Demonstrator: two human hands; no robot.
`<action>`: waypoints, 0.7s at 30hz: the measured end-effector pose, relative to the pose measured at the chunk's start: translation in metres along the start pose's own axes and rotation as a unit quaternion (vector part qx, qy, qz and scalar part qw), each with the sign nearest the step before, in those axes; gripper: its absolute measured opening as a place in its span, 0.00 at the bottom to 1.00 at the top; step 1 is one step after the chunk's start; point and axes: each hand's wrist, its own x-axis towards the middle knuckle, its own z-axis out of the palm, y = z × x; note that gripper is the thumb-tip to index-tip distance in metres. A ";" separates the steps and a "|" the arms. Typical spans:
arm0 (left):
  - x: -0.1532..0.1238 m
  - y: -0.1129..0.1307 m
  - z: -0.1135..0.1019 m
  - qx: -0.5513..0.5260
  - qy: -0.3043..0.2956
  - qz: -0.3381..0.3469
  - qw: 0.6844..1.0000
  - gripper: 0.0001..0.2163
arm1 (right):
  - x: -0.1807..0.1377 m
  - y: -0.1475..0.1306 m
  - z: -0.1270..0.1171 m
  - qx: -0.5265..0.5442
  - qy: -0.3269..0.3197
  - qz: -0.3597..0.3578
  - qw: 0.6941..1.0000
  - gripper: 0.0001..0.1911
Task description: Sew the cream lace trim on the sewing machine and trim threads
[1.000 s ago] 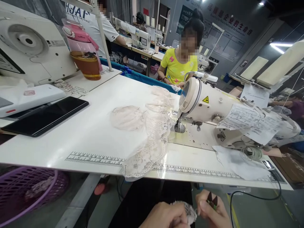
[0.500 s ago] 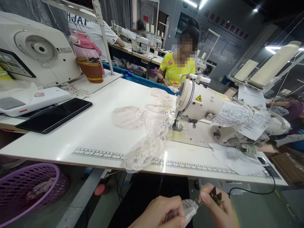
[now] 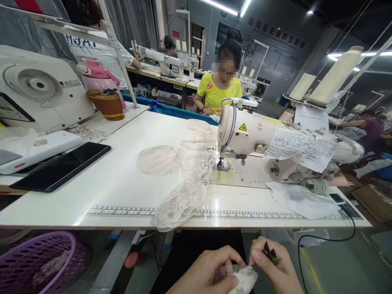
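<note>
Below the table's front edge, my left hand (image 3: 208, 271) is closed on a small white lace piece (image 3: 245, 278) in my lap. My right hand (image 3: 274, 265) touches the piece's upper edge and is closed on small dark thread snips (image 3: 269, 252), whose blades point up. On the white table (image 3: 122, 179) a strip of pale lace (image 3: 190, 179) runs from the needle of the sewing machine (image 3: 260, 139) over the front edge. A round lace cup (image 3: 157, 159) lies beside it.
A black tablet (image 3: 61, 166) and a white device lie at the left, with a pink bottle (image 3: 102, 92) behind. A purple basket (image 3: 39, 265) stands under the table's left end. Paper sheets hang on the machine. A person in a yellow shirt (image 3: 219, 92) sits opposite.
My view has tilted and shifted a little. My hands have come closer together over the lace piece, and the snips now sit lower in my right hand.
</note>
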 end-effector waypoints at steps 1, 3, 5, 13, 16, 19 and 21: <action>0.002 0.000 0.002 -0.002 -0.001 0.001 1.000 0.13 | -0.001 0.002 0.000 -0.010 0.007 -0.004 1.000 0.24; 0.007 -0.001 0.007 -0.010 -0.017 0.000 1.000 0.12 | -0.002 0.006 0.000 -0.026 0.027 -0.012 0.999 0.23; 0.013 -0.004 0.012 -0.014 -0.020 -0.007 1.000 0.10 | -0.002 0.010 0.000 -0.034 0.032 -0.023 0.999 0.22; 0.017 0.000 0.019 0.071 0.027 0.013 0.997 0.11 | -0.002 0.013 -0.004 -0.068 0.039 -0.091 0.993 0.17; 0.013 0.002 0.017 0.134 0.030 0.023 0.990 0.09 | -0.004 0.011 -0.007 -0.099 0.063 -0.121 0.986 0.16; 0.011 -0.002 0.016 0.157 0.026 0.025 0.987 0.07 | -0.003 0.010 -0.009 -0.108 0.066 -0.129 0.984 0.16; 0.014 -0.008 0.017 0.142 0.021 0.047 0.989 0.07 | -0.002 0.010 -0.010 -0.117 0.043 -0.121 0.985 0.16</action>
